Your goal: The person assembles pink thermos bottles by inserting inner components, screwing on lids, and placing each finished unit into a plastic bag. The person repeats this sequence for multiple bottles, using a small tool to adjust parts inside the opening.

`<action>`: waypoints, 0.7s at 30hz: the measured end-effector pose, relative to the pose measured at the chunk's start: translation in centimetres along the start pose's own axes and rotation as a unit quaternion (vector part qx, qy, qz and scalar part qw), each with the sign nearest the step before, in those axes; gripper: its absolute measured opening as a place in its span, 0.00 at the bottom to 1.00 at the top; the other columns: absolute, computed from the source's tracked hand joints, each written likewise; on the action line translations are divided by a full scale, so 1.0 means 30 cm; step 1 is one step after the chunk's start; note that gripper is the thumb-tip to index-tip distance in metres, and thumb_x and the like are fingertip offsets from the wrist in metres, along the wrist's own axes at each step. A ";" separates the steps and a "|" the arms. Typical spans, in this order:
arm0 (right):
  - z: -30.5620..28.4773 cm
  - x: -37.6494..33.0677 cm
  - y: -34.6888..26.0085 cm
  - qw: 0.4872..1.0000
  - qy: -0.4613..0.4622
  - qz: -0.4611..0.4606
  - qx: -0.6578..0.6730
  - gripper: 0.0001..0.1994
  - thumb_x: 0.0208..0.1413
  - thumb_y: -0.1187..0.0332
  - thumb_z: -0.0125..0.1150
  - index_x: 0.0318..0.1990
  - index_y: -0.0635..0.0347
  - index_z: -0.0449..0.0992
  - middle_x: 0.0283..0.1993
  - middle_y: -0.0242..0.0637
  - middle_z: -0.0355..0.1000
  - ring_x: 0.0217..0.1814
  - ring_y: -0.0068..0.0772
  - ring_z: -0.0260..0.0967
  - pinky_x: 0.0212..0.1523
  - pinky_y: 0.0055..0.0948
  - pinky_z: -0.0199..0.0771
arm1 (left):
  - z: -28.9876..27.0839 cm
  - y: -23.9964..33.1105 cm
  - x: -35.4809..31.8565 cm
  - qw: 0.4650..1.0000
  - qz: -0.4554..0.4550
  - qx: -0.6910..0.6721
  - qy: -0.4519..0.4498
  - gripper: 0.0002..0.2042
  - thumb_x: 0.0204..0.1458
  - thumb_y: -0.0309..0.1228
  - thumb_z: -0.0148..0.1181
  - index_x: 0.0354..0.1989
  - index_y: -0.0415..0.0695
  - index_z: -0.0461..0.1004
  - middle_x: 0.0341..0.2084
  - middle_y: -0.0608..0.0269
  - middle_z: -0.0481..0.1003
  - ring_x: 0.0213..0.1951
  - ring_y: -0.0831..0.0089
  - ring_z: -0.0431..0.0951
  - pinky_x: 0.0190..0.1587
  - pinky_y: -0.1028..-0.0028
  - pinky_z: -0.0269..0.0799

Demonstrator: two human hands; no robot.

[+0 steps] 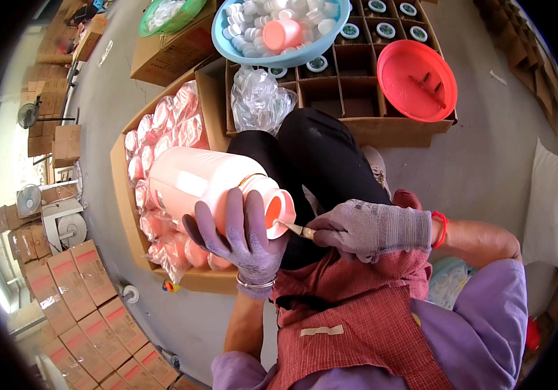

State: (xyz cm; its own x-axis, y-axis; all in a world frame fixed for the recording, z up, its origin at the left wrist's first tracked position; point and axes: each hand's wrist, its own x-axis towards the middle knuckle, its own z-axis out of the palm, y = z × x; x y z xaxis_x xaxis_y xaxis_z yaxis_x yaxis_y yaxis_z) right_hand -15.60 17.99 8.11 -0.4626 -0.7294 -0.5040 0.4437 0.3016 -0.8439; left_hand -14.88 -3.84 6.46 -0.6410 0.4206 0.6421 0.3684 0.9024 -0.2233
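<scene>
Holding, left hand point(246, 250): gloved, fingers spread around tilted pink plastic bottle point(184, 179)
Holding, right hand point(366, 227): gloved, closed on small knife point(298, 229), tip at bottle's mouth

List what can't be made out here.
Head view:
- Pink plastic bottle: deep interior, behind its own walls.
- Slim metal-bladed tool: handle end, inside the right grey-gloved hand.
- Round blue plastic basin: far rim, cut off by top edge.
- Dark slender items in round red plastic basin: too small.
</scene>
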 end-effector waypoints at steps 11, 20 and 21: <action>0.040 0.057 0.005 0.907 -0.237 0.015 0.348 0.23 0.70 0.54 0.45 0.66 0.55 0.65 0.24 0.27 0.64 0.15 0.12 0.54 0.14 0.17 0.57 | 0.022 -0.061 -0.037 0.998 -0.029 -0.034 0.043 0.23 0.57 0.50 0.57 0.50 0.41 0.73 0.52 0.55 0.72 0.58 0.40 0.65 0.61 0.41 0.61; 0.201 0.152 0.053 0.623 -0.325 -0.073 0.708 0.22 0.73 0.63 0.37 0.69 0.59 0.59 0.23 0.32 0.65 0.11 0.16 0.55 0.07 0.19 0.58 | 0.062 -0.071 -0.006 0.995 -0.049 -0.045 0.080 0.36 0.44 0.50 0.71 0.58 0.41 0.66 0.55 0.50 0.68 0.59 0.37 0.64 0.60 0.41 0.61; 0.199 0.130 0.034 0.660 -0.267 -0.081 0.698 0.22 0.73 0.62 0.37 0.69 0.59 0.60 0.23 0.32 0.66 0.11 0.17 0.55 0.08 0.19 0.59 | 0.056 -0.072 0.003 0.995 -0.046 -0.055 0.072 0.38 0.43 0.50 0.73 0.58 0.42 0.65 0.55 0.51 0.68 0.59 0.37 0.64 0.60 0.41 0.61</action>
State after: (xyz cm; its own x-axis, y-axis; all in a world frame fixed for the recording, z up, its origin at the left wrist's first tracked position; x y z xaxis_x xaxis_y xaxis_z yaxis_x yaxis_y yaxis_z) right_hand -12.36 11.78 6.39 -0.4190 -0.9077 0.0233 0.8691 -0.3935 0.2999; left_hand -16.88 -5.61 5.76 -0.5753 0.3125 0.7559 0.3902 0.9171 -0.0822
